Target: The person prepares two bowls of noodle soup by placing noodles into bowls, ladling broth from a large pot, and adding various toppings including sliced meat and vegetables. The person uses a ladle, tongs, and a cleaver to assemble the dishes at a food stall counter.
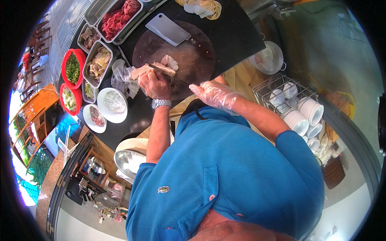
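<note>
On a round dark cutting board (201, 64) lies a piece of pale cooked meat (138, 72), with cut slices (170, 62) at its far right side. Bare and curled, my left hand (156, 84) presses on the meat and holds it in place. A thin plastic glove covers my right hand (213, 94), which is closed around the handle end of a knife (161, 70); the handle is mostly hidden. The narrow blade points left and lies across the meat, close to my left fingers. Farther back on the board rests a cleaver (167, 29).
Left of the board stand metal trays of red raw meat (116, 23) and cooked pieces (99, 62), red bowls of chopped greens (72, 69), white bowls (113, 105) and a crumpled cloth (122, 76). A yellowish cloth (203, 9) lies behind. Stacked bowls (296, 122) and a wire rack (277, 105) are at right.
</note>
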Demonstrator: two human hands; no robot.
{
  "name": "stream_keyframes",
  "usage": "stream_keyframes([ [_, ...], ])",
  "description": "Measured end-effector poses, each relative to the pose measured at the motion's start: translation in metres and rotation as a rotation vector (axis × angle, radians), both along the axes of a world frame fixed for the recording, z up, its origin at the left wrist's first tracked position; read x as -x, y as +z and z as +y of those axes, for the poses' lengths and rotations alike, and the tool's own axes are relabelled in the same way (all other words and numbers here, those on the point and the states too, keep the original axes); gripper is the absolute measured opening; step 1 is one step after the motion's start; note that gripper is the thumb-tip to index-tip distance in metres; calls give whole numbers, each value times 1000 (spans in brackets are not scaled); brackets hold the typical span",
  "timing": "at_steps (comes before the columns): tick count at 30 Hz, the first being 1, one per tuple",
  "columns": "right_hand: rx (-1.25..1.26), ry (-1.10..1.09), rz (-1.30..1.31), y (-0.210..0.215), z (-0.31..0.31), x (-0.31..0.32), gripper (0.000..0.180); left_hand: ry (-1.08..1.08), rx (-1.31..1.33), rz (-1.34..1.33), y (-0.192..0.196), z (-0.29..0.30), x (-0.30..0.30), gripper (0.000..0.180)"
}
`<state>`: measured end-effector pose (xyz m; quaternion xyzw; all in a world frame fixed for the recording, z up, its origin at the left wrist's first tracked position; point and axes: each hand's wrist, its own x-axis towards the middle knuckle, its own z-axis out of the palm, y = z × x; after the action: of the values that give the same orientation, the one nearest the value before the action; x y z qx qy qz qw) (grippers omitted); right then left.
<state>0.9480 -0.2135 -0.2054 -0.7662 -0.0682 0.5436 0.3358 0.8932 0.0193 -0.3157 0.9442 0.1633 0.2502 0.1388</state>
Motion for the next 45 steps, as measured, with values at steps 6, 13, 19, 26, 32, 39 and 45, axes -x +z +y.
stream_keyframes([
  [6,-26,-22,-60,-7,10,-2,67,-17,-26,-4,1,-3,-3,14],
  [13,-153,-37,-163,-24,27,-16,65,12,-40,3,-1,-8,-6,14],
  [19,-46,22,-122,-22,4,-2,68,-28,-57,-39,-1,-12,-5,9],
  [26,-116,21,-164,-34,28,-13,67,6,-57,11,1,-4,-11,7],
  [32,-26,94,-97,-31,13,-9,67,-23,-90,-31,-3,-8,-10,7],
  [39,-98,115,-185,-52,28,-15,55,-40,-111,-51,-4,-3,-13,8],
  [45,-103,146,-229,-63,21,-8,69,-42,-103,-32,-1,-6,-13,9],
])
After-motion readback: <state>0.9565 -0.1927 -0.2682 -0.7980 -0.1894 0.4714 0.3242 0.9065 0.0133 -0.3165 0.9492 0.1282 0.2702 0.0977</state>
